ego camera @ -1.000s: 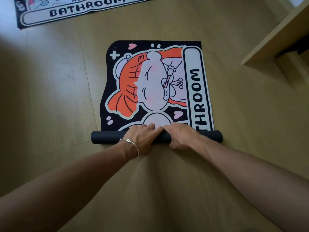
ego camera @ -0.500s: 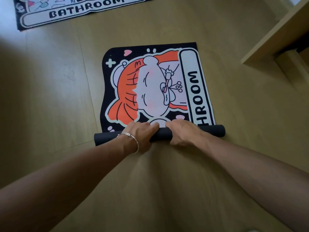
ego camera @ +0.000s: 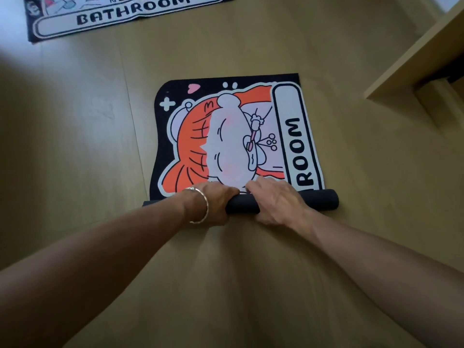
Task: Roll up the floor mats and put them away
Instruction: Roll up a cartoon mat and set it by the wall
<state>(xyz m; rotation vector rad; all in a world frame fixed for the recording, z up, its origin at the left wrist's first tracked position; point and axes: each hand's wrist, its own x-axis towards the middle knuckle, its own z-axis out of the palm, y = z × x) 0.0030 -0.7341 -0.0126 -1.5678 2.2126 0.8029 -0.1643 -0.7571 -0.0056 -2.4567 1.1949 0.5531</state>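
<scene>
Within the last 1 s the roll (ego camera: 319, 200) has crept further up the mat (ego camera: 231, 136) on the floor (only "ROOM" now shows). The left hand (ego camera: 216, 204) and right hand (ego camera: 275, 202) grip it, fingers curled over. Much still lies flat, and a 2nd mat (ego camera: 125, 16) waits beyond.

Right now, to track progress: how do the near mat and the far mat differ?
The near mat is partly rolled; the far mat lies flat. The left hand and right hand grip the near mat's roll; the far mat is untouched. Both are black with a white lettered banner.
</scene>
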